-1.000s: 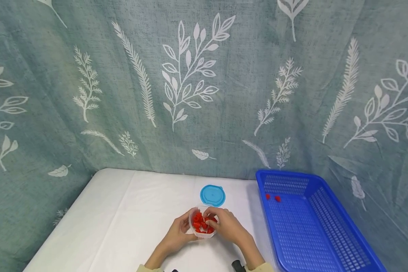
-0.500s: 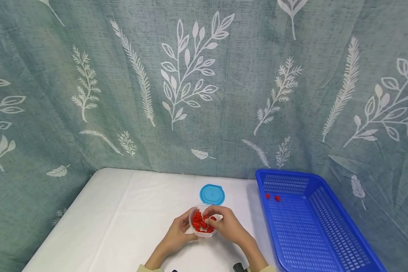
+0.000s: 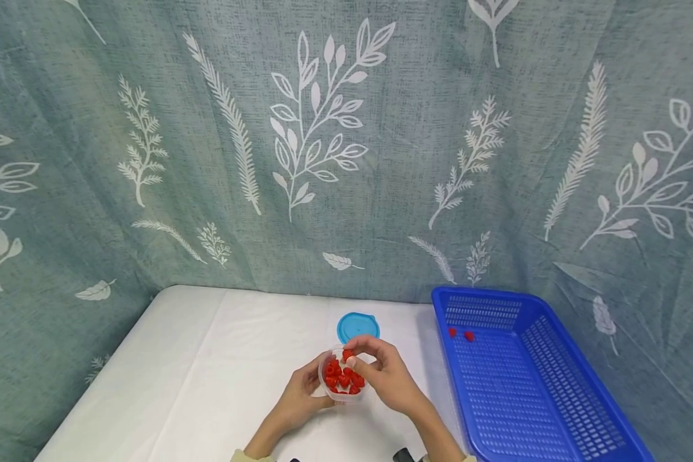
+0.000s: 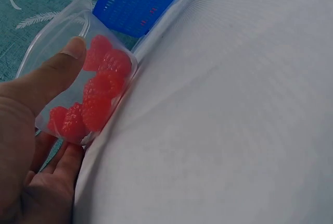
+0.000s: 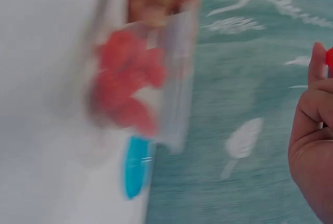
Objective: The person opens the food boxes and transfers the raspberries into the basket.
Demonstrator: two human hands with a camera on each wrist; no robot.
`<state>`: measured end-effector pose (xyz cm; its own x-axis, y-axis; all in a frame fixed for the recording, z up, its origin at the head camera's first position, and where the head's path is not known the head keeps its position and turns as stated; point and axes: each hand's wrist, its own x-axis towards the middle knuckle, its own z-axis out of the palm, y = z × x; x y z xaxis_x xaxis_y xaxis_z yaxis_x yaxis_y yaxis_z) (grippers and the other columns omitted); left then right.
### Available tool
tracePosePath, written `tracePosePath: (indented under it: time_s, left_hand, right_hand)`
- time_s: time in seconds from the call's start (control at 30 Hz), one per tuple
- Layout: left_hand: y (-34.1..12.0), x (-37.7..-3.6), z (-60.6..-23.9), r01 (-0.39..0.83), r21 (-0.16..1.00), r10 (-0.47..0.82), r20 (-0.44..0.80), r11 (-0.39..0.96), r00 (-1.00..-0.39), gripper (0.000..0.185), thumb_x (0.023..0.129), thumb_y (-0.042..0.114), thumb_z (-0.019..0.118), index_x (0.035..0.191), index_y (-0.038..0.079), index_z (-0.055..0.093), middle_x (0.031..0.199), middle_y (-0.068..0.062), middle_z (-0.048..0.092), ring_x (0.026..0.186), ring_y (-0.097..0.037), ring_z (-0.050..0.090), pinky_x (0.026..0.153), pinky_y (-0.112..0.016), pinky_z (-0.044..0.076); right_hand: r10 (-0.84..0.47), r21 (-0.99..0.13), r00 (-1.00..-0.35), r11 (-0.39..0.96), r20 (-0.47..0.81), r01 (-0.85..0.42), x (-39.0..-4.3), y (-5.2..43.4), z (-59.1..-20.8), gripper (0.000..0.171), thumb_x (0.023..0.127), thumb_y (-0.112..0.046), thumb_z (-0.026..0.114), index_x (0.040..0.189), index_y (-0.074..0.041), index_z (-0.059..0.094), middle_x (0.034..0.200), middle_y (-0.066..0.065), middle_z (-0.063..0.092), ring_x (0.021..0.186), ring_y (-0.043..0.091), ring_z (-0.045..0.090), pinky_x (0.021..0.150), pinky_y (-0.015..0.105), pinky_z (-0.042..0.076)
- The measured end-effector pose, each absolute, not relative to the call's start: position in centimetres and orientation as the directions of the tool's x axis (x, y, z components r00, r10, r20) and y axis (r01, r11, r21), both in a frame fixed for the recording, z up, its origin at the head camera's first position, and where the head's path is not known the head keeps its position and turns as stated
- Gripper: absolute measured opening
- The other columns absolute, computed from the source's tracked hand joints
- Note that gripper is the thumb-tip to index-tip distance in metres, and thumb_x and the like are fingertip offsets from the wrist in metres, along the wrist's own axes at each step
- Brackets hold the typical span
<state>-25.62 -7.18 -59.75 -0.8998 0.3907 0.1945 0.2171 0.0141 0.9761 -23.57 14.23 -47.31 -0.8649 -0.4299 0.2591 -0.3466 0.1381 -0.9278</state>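
**Lifting one berry clear of the tub**

Pinching a single red raspberry [image 3: 348, 353] lightly between right hand [image 3: 381, 377] fingertips, just above the small clear plastic tub of red raspberries [image 3: 341, 383]. Steadying that tub on the white desk [image 3: 208, 378] with left hand [image 3: 300, 399] fingers wrapped round its wall. Best kept gentle and level, clear of the rim.

The raspberries [image 3: 342, 376] are bright red, packed in a clear, colourless plastic tub [image 3: 325, 385] that lets their colour show through its wall. One more red raspberry [image 3: 348, 354] sits at the fingertips above it. The round lid [image 3: 358, 326] behind is sky blue. The basket [image 3: 531, 391] is deep royal blue with a fine mesh pattern of small holes, and two red berries [image 3: 461, 333] lie in it. The counter [image 3: 208, 359] is plain white. The curtain [image 3: 346, 141] is muted teal-green, printed with white leaves, ferns and sprigs.
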Motion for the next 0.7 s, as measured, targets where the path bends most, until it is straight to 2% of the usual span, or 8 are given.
tracePosePath:
  time_s: [0.03, 0.1, 0.2, 0.27, 0.33, 0.5, 0.6, 0.7]
  left_hand:
    - [-7.2, -25.6, -59.7, 0.214, 0.977, 0.390, 0.192, 0.013, -0.901, 0.095, 0.082, 0.016, 0.086, 0.158, 0.003, 0.032, 0.160, -0.014, 0.042, 0.148, -0.028, 0.039, 0.117, -0.023, 0.037]
    - [-7.2, -25.6, -59.7, 0.209, 0.978, 0.387, 0.188, 0.013, -0.903, 0.094, 0.082, 0.015, 0.086, 0.158, 0.003, 0.032, 0.159, -0.015, 0.042, 0.148, -0.029, 0.039, 0.116, -0.022, 0.038]
    - [-7.2, -25.6, -59.7, 0.202, 0.979, 0.385, 0.184, 0.008, -0.904, 0.094, 0.081, 0.013, 0.086, 0.158, 0.003, 0.033, 0.159, -0.015, 0.042, 0.148, -0.028, 0.038, 0.116, -0.022, 0.037]
    - [-7.1, -25.6, -59.7, 0.199, 0.980, 0.383, 0.180, 0.010, -0.906, 0.093, 0.081, 0.013, 0.086, 0.158, 0.004, 0.034, 0.159, -0.014, 0.042, 0.149, -0.028, 0.038, 0.116, -0.022, 0.037]
    - [-7.1, -25.6, -59.7, 0.200, 0.980, 0.382, 0.178, 0.019, -0.907, 0.093, 0.081, 0.014, 0.087, 0.158, 0.006, 0.035, 0.159, -0.012, 0.043, 0.149, -0.028, 0.037, 0.116, -0.022, 0.037]
    - [-7.0, -25.6, -59.8, 0.214, 0.976, 0.382, 0.187, 0.028, -0.905, 0.091, 0.081, 0.014, 0.086, 0.157, 0.007, 0.036, 0.158, -0.014, 0.044, 0.149, -0.031, 0.037, 0.117, -0.027, 0.037]
    - [-7.1, -25.5, -59.7, 0.210, 0.978, 0.378, 0.186, 0.022, -0.907, 0.091, 0.081, 0.012, 0.087, 0.157, 0.007, 0.037, 0.157, -0.014, 0.045, 0.149, -0.031, 0.037, 0.117, -0.029, 0.037]
    - [-7.1, -25.5, -59.7, 0.214, 0.977, 0.378, 0.189, 0.023, -0.906, 0.090, 0.081, 0.011, 0.086, 0.156, 0.006, 0.038, 0.157, -0.015, 0.046, 0.149, -0.032, 0.037, 0.118, -0.031, 0.037]
  right_hand:
    - [-0.430, -0.926, -0.859, 0.121, 0.277, -0.359, -23.2, 14.3, -46.5, 0.020, 0.101, -0.011, 0.062, 0.118, 0.001, 0.063, 0.111, 0.022, 0.066, 0.091, 0.007, 0.062, 0.057, 0.021, 0.057]
    - [-0.434, -0.918, -0.842, 0.078, 0.320, -0.390, -22.6, 14.5, -44.9, 0.018, 0.101, -0.008, 0.061, 0.117, 0.002, 0.062, 0.109, 0.020, 0.066, 0.072, 0.004, 0.056, 0.047, 0.019, 0.048]
    - [-0.441, -0.892, -0.805, 0.018, 0.398, -0.451, -22.0, 15.2, -42.6, 0.016, 0.101, -0.004, 0.059, 0.116, 0.004, 0.061, 0.105, 0.009, 0.067, 0.049, 0.006, 0.036, 0.037, 0.021, 0.031]
    - [-0.442, -0.868, -0.777, -0.010, 0.449, -0.497, -21.8, 15.9, -41.1, 0.015, 0.101, 0.000, 0.057, 0.116, 0.004, 0.060, 0.103, 0.000, 0.067, 0.043, 0.012, 0.024, 0.034, 0.025, 0.024]
    - [-0.432, -0.843, -0.755, -0.024, 0.493, -0.537, -21.8, 16.8, -39.6, 0.015, 0.101, 0.003, 0.056, 0.116, 0.003, 0.059, 0.104, -0.005, 0.067, 0.042, 0.016, 0.022, 0.033, 0.029, 0.022]
    - [-0.393, -0.808, -0.740, -0.013, 0.546, -0.589, -22.5, 19.6, -36.7, 0.025, 0.098, 0.007, 0.059, 0.116, -0.009, 0.063, 0.107, -0.006, 0.068, 0.043, 0.018, 0.028, 0.035, 0.035, 0.024]
    - [-0.355, -0.816, -0.763, 0.002, 0.540, -0.578, -23.4, 21.5, -35.9, 0.029, 0.096, 0.008, 0.061, 0.115, -0.013, 0.064, 0.107, -0.006, 0.070, 0.043, 0.012, 0.035, 0.035, 0.032, 0.027]
    - [-0.292, -0.836, -0.803, 0.019, 0.520, -0.549, -24.7, 23.5, -35.7, 0.030, 0.095, 0.009, 0.062, 0.115, -0.012, 0.066, 0.107, -0.005, 0.071, 0.045, 0.006, 0.047, 0.038, 0.028, 0.033]
